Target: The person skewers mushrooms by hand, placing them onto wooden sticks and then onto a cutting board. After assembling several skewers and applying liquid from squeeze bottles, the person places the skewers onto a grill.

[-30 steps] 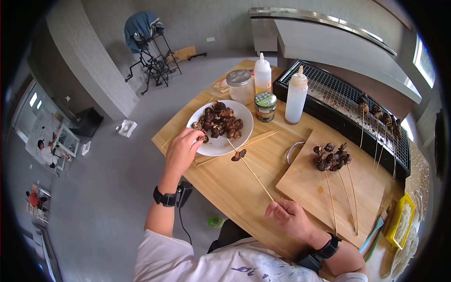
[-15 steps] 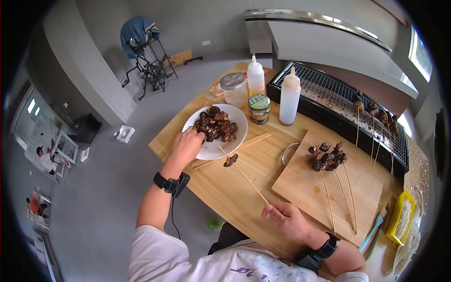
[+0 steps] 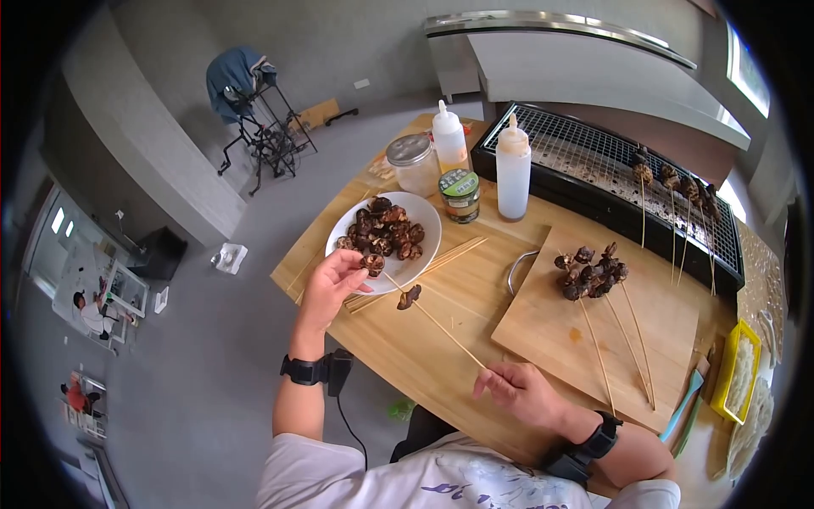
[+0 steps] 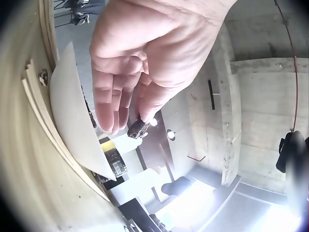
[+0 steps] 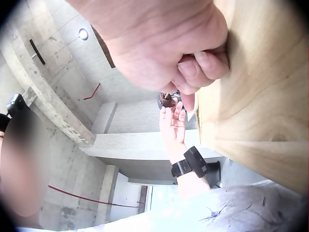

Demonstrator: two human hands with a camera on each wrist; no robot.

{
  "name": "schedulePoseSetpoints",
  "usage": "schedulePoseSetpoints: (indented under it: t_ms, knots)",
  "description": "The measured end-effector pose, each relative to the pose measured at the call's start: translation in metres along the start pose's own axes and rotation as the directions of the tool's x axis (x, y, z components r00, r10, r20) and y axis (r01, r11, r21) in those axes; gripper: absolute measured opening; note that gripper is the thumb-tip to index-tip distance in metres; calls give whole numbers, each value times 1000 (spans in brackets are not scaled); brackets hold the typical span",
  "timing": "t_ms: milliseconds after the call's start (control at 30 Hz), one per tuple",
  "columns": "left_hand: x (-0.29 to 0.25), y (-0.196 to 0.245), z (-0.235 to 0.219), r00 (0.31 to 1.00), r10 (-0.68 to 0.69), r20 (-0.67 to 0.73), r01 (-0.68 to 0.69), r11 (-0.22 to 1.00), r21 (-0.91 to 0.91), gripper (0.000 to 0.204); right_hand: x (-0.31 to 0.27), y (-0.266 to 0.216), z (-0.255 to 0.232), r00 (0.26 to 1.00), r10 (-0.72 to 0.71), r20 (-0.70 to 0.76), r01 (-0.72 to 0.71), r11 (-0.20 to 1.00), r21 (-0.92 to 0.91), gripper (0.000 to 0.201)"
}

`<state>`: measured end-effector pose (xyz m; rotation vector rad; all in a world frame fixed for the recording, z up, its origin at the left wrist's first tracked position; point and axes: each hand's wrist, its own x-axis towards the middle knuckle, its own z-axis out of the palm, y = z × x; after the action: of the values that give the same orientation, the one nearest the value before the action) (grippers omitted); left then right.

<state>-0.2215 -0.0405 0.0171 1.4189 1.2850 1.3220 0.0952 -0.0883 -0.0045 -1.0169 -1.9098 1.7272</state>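
My left hand (image 3: 329,287) pinches a dark mushroom-like piece (image 3: 372,265) over the near edge of the white plate (image 3: 429,222); the left wrist view shows that piece (image 4: 138,128) between thumb and fingertips. More dark pieces (image 3: 392,224) are heaped on the plate. In my right hand (image 3: 523,394) is the lower end of a thin wooden skewer (image 3: 448,334), its fingers curled round it. One dark piece (image 3: 409,297) is threaded near the skewer's upper end, whose tip is close to the held piece. The right wrist view shows the right hand (image 5: 169,53) with curled fingers beside the tabletop.
Loose skewers (image 3: 462,250) lie beside the plate. Behind stand a lidded jar (image 3: 413,161), a small green-lidded jar (image 3: 460,197) and two squeeze bottles (image 3: 513,174). At the right are a board (image 3: 543,327) with loaded skewers, a black grill (image 3: 564,191) and a yellow tray (image 3: 729,382).
My left hand has come away from the heap towards the plate's near edge with one piece pinched in its fingers. The right hand still holds the skewer, and the head view has shifted slightly.
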Motion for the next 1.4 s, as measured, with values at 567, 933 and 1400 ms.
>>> schedulePoseSetpoints:
  t_ms: [567,933,1400]
  knots:
    - [-7,8,11,996,7,84,-1,998,-65,18,1,0,0,1000,3,-12,-2,1000,11,32]
    - [-20,14,26,990,116,79,-129,974,187,17,1,-1,0,1000,6,-9,-6,1000,0,31]
    - [-28,7,39,974,213,70,-224,922,314,17,1,-2,0,1000,9,-11,-9,1000,-9,30]
